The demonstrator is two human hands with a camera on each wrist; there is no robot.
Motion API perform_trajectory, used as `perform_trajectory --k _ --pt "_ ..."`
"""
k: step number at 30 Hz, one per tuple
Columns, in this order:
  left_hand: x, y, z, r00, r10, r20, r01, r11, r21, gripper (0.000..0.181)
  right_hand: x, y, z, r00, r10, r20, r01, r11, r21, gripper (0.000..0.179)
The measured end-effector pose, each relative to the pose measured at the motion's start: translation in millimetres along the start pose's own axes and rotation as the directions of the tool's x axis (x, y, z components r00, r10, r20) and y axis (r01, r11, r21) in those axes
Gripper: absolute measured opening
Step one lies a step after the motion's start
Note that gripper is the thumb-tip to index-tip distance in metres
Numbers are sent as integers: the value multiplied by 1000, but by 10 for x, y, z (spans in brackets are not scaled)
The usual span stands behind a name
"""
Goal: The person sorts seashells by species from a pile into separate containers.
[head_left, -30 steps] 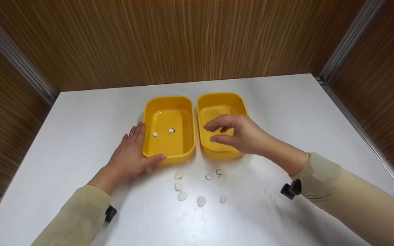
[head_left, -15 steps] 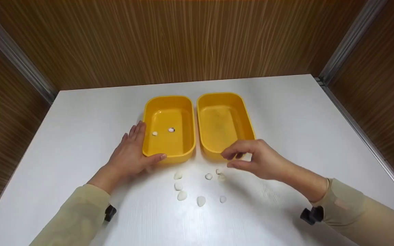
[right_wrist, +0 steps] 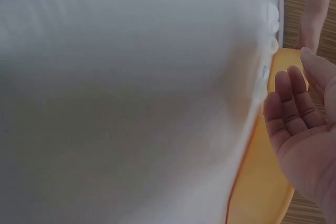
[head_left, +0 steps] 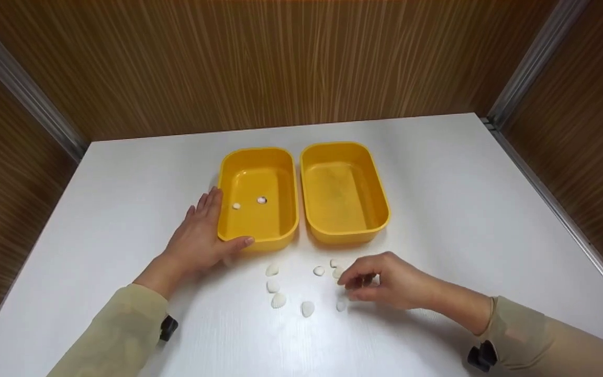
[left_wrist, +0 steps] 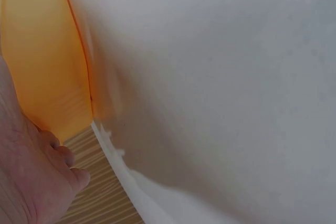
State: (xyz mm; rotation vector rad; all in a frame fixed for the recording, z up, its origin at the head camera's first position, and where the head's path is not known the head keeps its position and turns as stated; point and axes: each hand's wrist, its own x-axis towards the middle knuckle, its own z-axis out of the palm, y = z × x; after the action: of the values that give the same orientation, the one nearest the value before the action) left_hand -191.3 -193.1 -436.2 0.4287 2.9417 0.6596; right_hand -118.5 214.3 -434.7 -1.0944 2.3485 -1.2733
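Beware of scattering the nearest seashells [head_left: 337,273] at nine o'clock from the relaxed, empty right hand [head_left: 388,283] by sweeping too low, or skidding the left yellow tub [head_left: 266,225] by overpressing with the straight-fingered left hand [head_left: 197,238].

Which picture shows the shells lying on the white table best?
The head view, which looks down on the shells spread out, most with clear outlines. The right wrist view shows only a few as blurry white lumps near the fingers; in the left wrist view I can make out none.
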Motion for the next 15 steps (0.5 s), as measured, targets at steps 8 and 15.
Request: perform_trajectory --k 8,15 --pt "4 13 -12 1000 -14 13 14 1000 -5 132 -30 104 83 998 -28 54 28 1000 13 24" --pt "6 11 -9 999 -25 22 25 1000 -6 135 -37 157 111 992 -81 97 79 997 19 27"
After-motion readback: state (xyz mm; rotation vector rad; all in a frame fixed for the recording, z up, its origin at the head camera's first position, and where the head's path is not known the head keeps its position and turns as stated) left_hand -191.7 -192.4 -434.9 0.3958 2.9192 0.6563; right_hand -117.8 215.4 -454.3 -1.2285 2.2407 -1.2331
